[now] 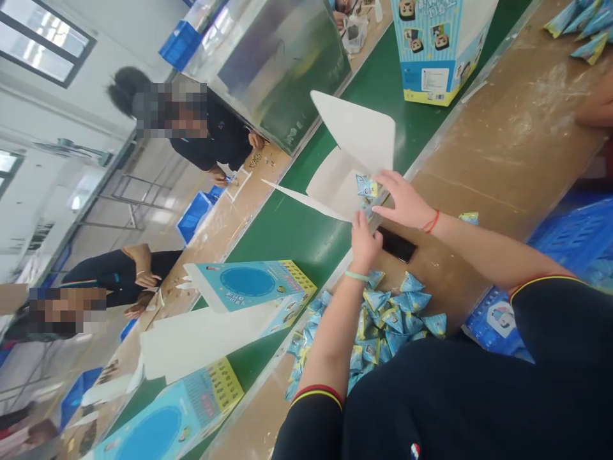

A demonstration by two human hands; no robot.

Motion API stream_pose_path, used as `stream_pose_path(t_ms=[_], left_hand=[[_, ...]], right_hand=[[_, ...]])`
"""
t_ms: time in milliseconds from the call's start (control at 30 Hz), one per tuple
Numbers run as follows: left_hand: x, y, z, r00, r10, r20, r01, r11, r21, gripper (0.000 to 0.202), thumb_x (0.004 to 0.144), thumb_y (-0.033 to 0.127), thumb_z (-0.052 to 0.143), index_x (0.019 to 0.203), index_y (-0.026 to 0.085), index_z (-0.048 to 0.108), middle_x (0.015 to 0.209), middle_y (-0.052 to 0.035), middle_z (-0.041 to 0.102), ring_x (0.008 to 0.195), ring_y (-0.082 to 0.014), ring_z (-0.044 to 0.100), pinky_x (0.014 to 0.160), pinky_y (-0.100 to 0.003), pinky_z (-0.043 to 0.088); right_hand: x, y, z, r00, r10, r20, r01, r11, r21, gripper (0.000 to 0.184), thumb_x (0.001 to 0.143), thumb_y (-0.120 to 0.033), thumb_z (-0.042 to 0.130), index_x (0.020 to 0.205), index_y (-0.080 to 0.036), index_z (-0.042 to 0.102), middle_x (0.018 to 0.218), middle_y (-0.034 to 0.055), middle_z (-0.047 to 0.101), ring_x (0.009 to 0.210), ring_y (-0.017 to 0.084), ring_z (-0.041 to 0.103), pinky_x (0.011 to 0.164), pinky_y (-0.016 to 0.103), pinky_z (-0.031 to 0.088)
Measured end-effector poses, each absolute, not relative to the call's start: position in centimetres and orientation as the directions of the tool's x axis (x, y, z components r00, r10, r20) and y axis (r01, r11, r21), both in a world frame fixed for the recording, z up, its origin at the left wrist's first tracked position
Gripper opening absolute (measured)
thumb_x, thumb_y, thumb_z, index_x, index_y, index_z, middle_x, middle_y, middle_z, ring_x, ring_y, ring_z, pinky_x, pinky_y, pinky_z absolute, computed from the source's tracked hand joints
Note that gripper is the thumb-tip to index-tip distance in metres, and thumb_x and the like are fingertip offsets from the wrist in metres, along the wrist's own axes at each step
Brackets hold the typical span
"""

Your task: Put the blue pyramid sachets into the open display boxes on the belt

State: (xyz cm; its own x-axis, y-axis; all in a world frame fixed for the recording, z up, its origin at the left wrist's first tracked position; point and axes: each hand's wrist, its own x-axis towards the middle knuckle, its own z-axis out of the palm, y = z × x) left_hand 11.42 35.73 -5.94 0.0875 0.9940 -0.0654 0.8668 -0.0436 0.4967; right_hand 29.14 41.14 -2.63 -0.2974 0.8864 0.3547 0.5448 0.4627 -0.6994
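Observation:
My right hand (405,201) reaches over an open white carton (335,185) on the green belt, fingers spread near small blue triangular packets (368,186) lying inside it. My left hand (364,239) is closed at the carton's near edge; what it grips I cannot make out. A heap of the same blue packets (383,319) lies on the brown table by my left forearm. A dark phone (396,245) lies flat just under my right wrist.
Green conveyor belt (287,236) carries printed blue boxes (253,287) (433,48). Two people in dark clothes work at the far wooden bench (225,211). Blue crates (579,243) sit at my right. More packets (582,29) lie at the upper right.

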Motion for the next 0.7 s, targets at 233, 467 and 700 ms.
stream_pose_path(t_ms=[233,467,700], left_hand=[[4.3,33.5,-3.6,0.002,1.000,-0.008,0.828,0.002,0.561,0.063,0.085,0.023,0.060,0.146,0.017,0.048,0.164,-0.0222,0.031,0.108,-0.0244,0.071,0.094,-0.041,0.060],[0.7,18.0,-2.7,-0.060,0.998,-0.007,0.762,0.051,0.645,0.038,0.092,0.030,0.054,0.128,0.020,0.060,0.133,-0.0151,0.062,0.105,-0.0219,0.069,0.084,-0.036,0.061],[10.4,11.8,-7.1,0.547,0.829,-0.118,0.713,-0.388,0.585,0.028,0.091,0.018,0.057,0.114,0.025,0.072,0.123,-0.0091,0.071,0.121,-0.0231,0.064,0.107,-0.042,0.050]], right_hand=[[30.2,29.4,-9.3,-0.764,0.559,-0.324,0.638,0.576,-0.512,0.078,0.060,-0.041,0.096,0.131,-0.022,0.068,0.138,0.0133,0.063,0.113,0.033,0.063,0.094,0.041,0.054],[29.4,24.6,-13.2,-0.841,0.449,-0.303,0.541,0.686,-0.485,0.045,0.068,-0.022,0.090,0.109,-0.017,0.073,0.144,0.0117,0.058,0.135,0.031,0.043,0.101,0.040,0.050],[30.8,29.2,-15.3,-0.884,0.403,-0.238,0.467,0.721,-0.512,0.027,0.077,-0.026,0.080,0.102,-0.017,0.079,0.135,0.0149,0.060,0.124,0.032,0.053,0.107,0.049,0.042]])
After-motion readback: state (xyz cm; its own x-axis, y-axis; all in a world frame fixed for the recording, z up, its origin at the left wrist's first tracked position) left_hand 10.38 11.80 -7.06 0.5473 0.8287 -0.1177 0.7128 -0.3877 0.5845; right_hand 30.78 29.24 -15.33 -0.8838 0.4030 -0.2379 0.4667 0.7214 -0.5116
